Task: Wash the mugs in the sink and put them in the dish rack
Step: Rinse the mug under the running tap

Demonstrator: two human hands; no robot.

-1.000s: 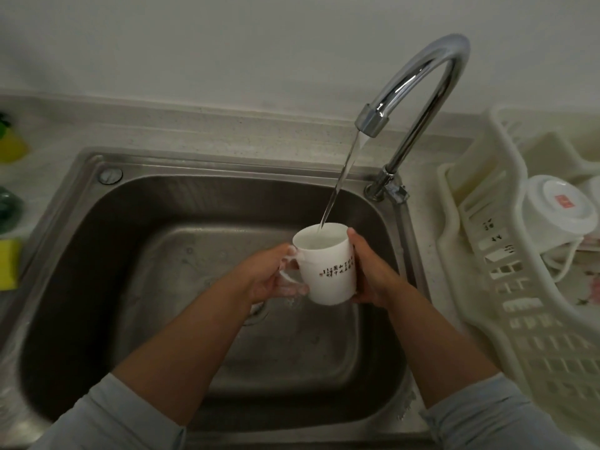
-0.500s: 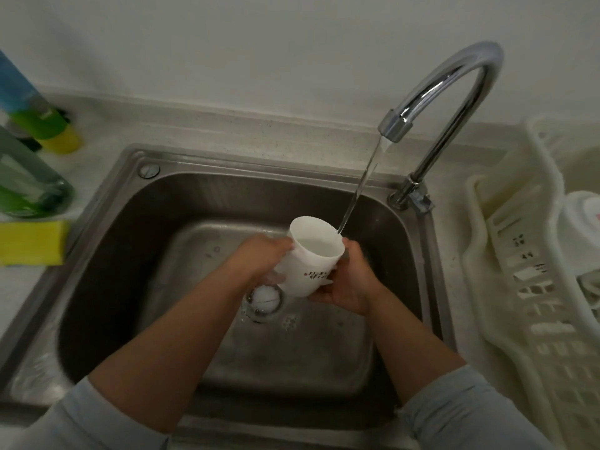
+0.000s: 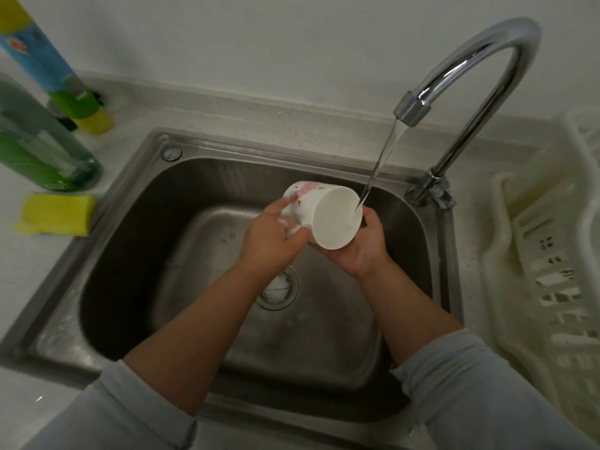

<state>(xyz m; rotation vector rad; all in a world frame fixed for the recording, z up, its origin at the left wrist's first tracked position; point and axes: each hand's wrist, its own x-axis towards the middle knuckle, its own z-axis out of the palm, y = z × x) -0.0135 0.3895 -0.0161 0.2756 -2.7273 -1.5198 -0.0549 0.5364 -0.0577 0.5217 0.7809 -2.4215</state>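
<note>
While the mug (image 3: 328, 219) stood upright under the stream a second ago and took water straight in, it now lies tipped almost onto its side. The mouth faces the camera and slightly right; the base points back-left. Half a second ago the tilt was only partial. A pink pattern now shows on the upper outer wall.

Position: the mug is held in the air over the sink (image 3: 136, 254), above the drain (image 3: 279, 289) and touching neither. Water (image 3: 380, 167) from the tap (image 3: 470, 66) strikes the inner wall at the right edge of the rim, just beside the right fingertips (image 3: 368, 217).

Left hand (image 3: 269, 245): fingers curled round the base end on the handle side. Something white shows between them, likely the handle; cannot confirm.
Right hand (image 3: 360, 251): palm up beneath the rim end, fingers curled up round the far side of the rim. Thumb hidden.
Both hands have kept their hold across all three frames.

The view has swung left. Two bottles (image 3: 39, 141) and a yellow sponge (image 3: 55, 214) now show on the counter left of the sink. Only the near part of the dish rack (image 3: 552, 254) shows at right.

Judgement: filling has given way to pouring out, with the stream rinsing the inside wall. The inside looks plain white, with no suds visible. The mug is not yet racked. The next step is probably to drain it fully, then carry it right to the rack. Wet glaze slips, so a two-handed hold seems sensible until the mug is empty.
</note>
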